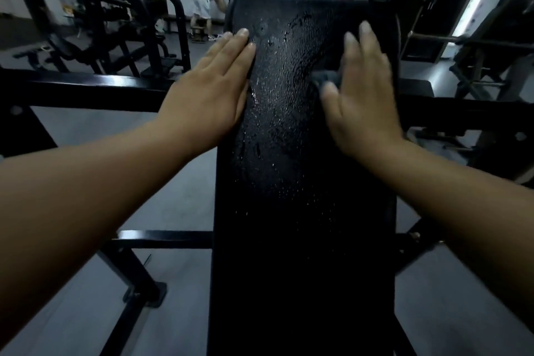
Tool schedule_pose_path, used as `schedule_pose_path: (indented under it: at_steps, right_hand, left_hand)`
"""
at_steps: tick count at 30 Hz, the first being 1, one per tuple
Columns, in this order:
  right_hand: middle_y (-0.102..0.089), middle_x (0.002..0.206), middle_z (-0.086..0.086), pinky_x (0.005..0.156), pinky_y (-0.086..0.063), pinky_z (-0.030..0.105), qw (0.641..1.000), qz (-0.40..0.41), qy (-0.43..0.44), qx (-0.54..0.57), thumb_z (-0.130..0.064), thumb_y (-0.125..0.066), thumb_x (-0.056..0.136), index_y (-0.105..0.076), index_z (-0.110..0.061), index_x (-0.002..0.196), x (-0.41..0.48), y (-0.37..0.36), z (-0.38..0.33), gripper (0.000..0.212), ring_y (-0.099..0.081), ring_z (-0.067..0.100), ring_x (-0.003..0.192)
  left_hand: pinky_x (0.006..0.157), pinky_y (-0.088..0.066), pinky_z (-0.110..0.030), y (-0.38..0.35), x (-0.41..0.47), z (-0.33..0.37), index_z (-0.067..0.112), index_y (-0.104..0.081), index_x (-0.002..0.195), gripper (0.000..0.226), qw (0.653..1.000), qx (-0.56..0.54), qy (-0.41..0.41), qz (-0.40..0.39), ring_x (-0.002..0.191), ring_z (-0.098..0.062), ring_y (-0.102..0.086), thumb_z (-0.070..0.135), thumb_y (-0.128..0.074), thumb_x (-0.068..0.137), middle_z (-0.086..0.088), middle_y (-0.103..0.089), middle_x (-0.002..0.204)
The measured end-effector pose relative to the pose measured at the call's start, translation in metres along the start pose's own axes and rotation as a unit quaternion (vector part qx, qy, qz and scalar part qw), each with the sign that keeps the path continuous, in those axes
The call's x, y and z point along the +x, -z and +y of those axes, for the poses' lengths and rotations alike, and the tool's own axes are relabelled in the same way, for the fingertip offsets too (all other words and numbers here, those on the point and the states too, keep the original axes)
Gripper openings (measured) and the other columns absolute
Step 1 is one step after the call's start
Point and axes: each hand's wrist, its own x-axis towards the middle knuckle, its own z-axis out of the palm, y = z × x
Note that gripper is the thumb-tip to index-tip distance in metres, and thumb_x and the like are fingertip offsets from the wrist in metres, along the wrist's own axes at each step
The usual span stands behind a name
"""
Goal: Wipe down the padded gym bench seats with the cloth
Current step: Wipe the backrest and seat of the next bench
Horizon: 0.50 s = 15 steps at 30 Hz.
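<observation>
Bench pad [289, 196] dead centre, long and black, stretching away from the camera toward its rounded far end. Wet all over the far half, tiny droplets plus a few shiny streaks down the middle. Left hand [208, 89] laid flat on the pad's left edge, fingers straight and together, nothing gripped. Right hand [364, 95] over on the right side of the pad, bit blurry, fingers stretched out and pressing down on a dark grey cloth [325, 78]. Only a bunched corner of that cloth peeking out by the thumb, rest hidden under the palm. Black steel frame [86, 89] crossing behind the pad on both sides, grey floor [173, 196] underneath. Way in the back, a person [205, 3] in light clothes bent over, near more racks [98, 23].
</observation>
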Motion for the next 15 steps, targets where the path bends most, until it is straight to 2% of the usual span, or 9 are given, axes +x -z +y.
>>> schedule_pose_path:
  at_steps: [1, 2, 4, 6, 8, 11, 12, 13, 15]
  right_hand:
    - [-0.011, 0.165, 0.019, 0.124, -0.009, 0.048, 1.0, 0.001, -0.02, 0.004, -0.032, -0.037, 0.095, -0.019, -0.001, 0.156, -0.001, -0.007, -0.021, 0.07, -0.007, 0.032, 0.154]
    - [-0.016, 0.164, 0.023, 0.124, -0.013, 0.05, 1.0, 0.004, 0.01, 0.005, -0.03, -0.036, 0.094, -0.024, 0.002, 0.154, -0.013, -0.015, -0.039, 0.069, -0.011, 0.036, 0.153]
    - [-0.029, 0.158, 0.026, 0.121, -0.022, 0.052, 0.984, -0.026, 0.177, 0.004, -0.029, -0.039, 0.095, -0.037, 0.005, 0.149, -0.058, -0.026, -0.055, 0.064, -0.025, 0.04, 0.149]
    - [-0.032, 0.159, 0.02, 0.121, -0.023, 0.05, 0.959, -0.082, 0.27, -0.033, -0.031, -0.041, 0.097, -0.04, 0.0, 0.149, -0.095, -0.017, -0.035, 0.06, -0.028, 0.034, 0.149]
    - [-0.027, 0.161, 0.018, 0.121, -0.019, 0.051, 0.967, -0.062, 0.236, -0.065, -0.034, -0.041, 0.096, -0.035, -0.003, 0.152, -0.083, -0.007, -0.004, 0.064, -0.026, 0.031, 0.15]
    - [-0.008, 0.166, 0.018, 0.124, -0.004, 0.048, 0.999, -0.027, -0.006, -0.024, -0.039, -0.029, 0.097, -0.021, -0.004, 0.156, -0.027, -0.004, -0.015, 0.07, -0.006, 0.031, 0.154]
    - [-0.007, 0.166, 0.019, 0.124, -0.002, 0.046, 1.0, -0.027, -0.013, -0.006, -0.037, -0.031, 0.097, -0.02, -0.003, 0.156, -0.023, -0.007, -0.034, 0.069, -0.004, 0.033, 0.154]
    - [-0.014, 0.164, 0.021, 0.123, -0.004, 0.046, 0.999, -0.029, 0.039, 0.017, -0.033, -0.036, 0.095, -0.024, -0.001, 0.155, -0.028, -0.013, -0.051, 0.069, -0.01, 0.035, 0.153]
    - [-0.032, 0.159, 0.021, 0.121, -0.014, 0.046, 0.975, -0.054, 0.212, 0.035, -0.027, -0.042, 0.091, -0.037, -0.001, 0.151, -0.055, -0.024, -0.06, 0.065, -0.027, 0.035, 0.148]
  left_hand:
    - [0.122, -0.021, -0.041, 0.0, 0.0, 0.001, 0.005, -0.033, 0.152, 0.06, 1.0, -0.006, 0.002, -0.008, 0.149, -0.033, -0.024, 0.035, -0.024, 0.101, -0.015, -0.026, 0.161]
    - [0.122, -0.02, -0.04, 0.001, 0.0, 0.001, 0.005, -0.033, 0.153, 0.061, 1.0, -0.009, 0.001, -0.015, 0.15, -0.032, -0.024, 0.036, -0.023, 0.101, -0.015, -0.026, 0.162]
    - [0.122, -0.021, -0.039, 0.004, 0.0, -0.001, 0.004, -0.034, 0.152, 0.06, 1.0, -0.007, -0.004, -0.022, 0.149, -0.032, -0.025, 0.035, -0.026, 0.101, -0.015, -0.027, 0.161]
    - [0.122, -0.021, -0.039, 0.008, -0.003, -0.002, 0.002, -0.035, 0.151, 0.059, 1.0, -0.001, -0.013, -0.026, 0.148, -0.034, -0.028, 0.034, -0.028, 0.102, -0.018, -0.029, 0.16]
    - [0.122, -0.02, -0.039, 0.008, -0.011, 0.002, 0.001, -0.034, 0.151, 0.059, 1.0, 0.004, -0.013, -0.027, 0.148, -0.034, -0.027, 0.034, -0.029, 0.102, -0.019, -0.028, 0.16]
    - [0.123, -0.019, -0.037, 0.003, -0.023, 0.008, 0.003, -0.033, 0.152, 0.059, 1.0, -0.01, 0.01, -0.021, 0.149, -0.031, -0.024, 0.034, -0.029, 0.103, -0.016, -0.027, 0.161]
    - [0.122, -0.02, -0.037, 0.002, -0.025, 0.01, 0.003, -0.033, 0.152, 0.059, 0.999, -0.021, 0.015, -0.02, 0.149, -0.03, -0.025, 0.035, -0.029, 0.102, -0.015, -0.027, 0.161]
    - [0.122, -0.022, -0.038, 0.003, -0.025, 0.011, 0.003, -0.034, 0.152, 0.059, 0.999, -0.032, 0.018, -0.022, 0.149, -0.029, -0.025, 0.035, -0.029, 0.102, -0.014, -0.027, 0.161]
    - [0.12, -0.028, -0.04, 0.008, -0.026, 0.011, 0.004, -0.035, 0.151, 0.059, 0.998, -0.049, 0.023, -0.026, 0.148, -0.027, -0.029, 0.034, -0.031, 0.101, -0.011, -0.028, 0.161]
